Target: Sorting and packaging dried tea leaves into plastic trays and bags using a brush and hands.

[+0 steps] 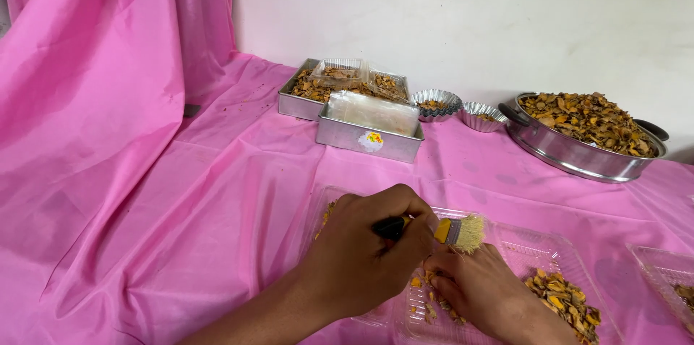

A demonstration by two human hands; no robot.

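Note:
My left hand [369, 251] is closed around the black handle of a small brush [455, 231] with a yellow band and pale bristles, held level over a clear plastic clamshell tray [517, 251]. My right hand [481, 287] rests inside that tray with its fingers pinched on small orange-brown dried pieces [434, 294]. More of the dried pieces [567, 300] lie in a heap in the tray's right half.
On the pink cloth [181, 207]: a square metal tin [340, 135] holding clear plastic, a second tin [298, 103] of dried pieces behind it, two fluted foil cups [436, 105], a large steel pan [578, 153] full of pieces, another clear tray [669, 280] at right. White wall behind.

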